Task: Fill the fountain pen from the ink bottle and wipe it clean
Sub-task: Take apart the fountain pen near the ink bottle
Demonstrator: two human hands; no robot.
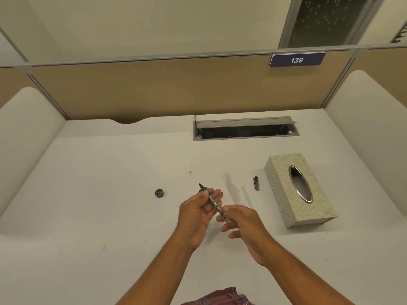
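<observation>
Pen: slim dark fountain pen w/ silvery patterned barrel [214,203], uncapped, nib pointing up and away, held in the air above the white desk [110,194].
Left hand: left hand [199,213] pinches the pen near the nib end, thumb and fingertips closed narrow round the section.
Right hand: right hand [242,223] has fingertips closed on the tail end, by the look of it on the filler knob — can't tell for sure.
Ink bottle: mostly hidden behind the left fingers; only a dark rim [202,190] shows just under the nib. Prob the open bottle.
Bottle cap: small round dark cap [159,193] lies on the desk, well left of the hands.
Pen cap: small dark clip cap [256,183] lies just beside the patterned cream tissue box [284,194].
Handling: pen looks light, stiff, smooth, so likely slippery; nib fragile and inky.
Where to hold: section and barrel, not the nib; light touch on the tail.
Risk: drips on the desk; tissues near on the right for wiping.
</observation>
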